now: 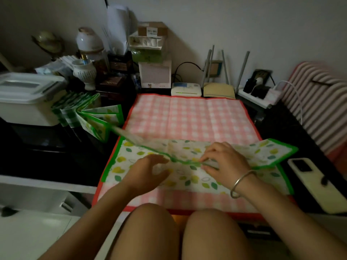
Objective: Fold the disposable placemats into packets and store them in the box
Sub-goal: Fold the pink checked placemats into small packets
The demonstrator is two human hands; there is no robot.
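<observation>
Right hand: our right hand (225, 162), a silver bangle (242, 182) on its wrist, pinches the green edge of the long leaf-printed, green-bordered paper placemat strip (262, 152) between thumb and fingertips, holding that fold just off the surface
Left hand: our left hand (148, 171) hovers just beside it, fingers spread and loosely curved, gripping nothing; it is blurred, so we cannot tell whether it touches the paper
Strip: from its right end near the pale phone (315, 184) it passes through our right hand and lifts away leftward to a zigzag pile of folded panels (97, 117) just beside the white lidded plastic box (26, 102)
Underlay: a flat leaf-printed sheet (127, 158) lies below the hands, on a pink gingham, red-bordered placemat (187, 117)
Step in hand: we judge we are creasing the next panel of the strip
Doing it well: we bring the left hand onto the same green edge, match border to border before pressing, then sweep flat fingers along the crease
Watch: the thin paper would likely tear if tugged against the pile, so we keep the raised span slack
Box: the lid is on; it must come off before any packet goes in
</observation>
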